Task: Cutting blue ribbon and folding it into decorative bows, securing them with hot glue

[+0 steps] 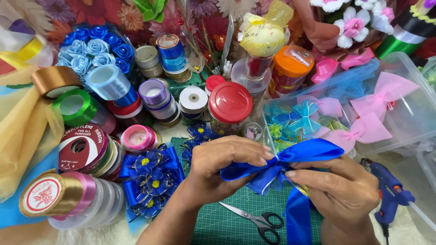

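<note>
Blue glue gun (389,193) (beside scissors (259,221))

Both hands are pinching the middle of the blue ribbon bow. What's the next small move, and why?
Probably keep the left hand pinching the gathered centre of the blue ribbon bow while the right hand cinches it: the loops are formed, but nothing visibly binds them.

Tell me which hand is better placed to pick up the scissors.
Probably the left hand: the scissors lie just below it on the green mat. Both hands pinch the blue ribbon bow; the right hand sits farther off.
</note>
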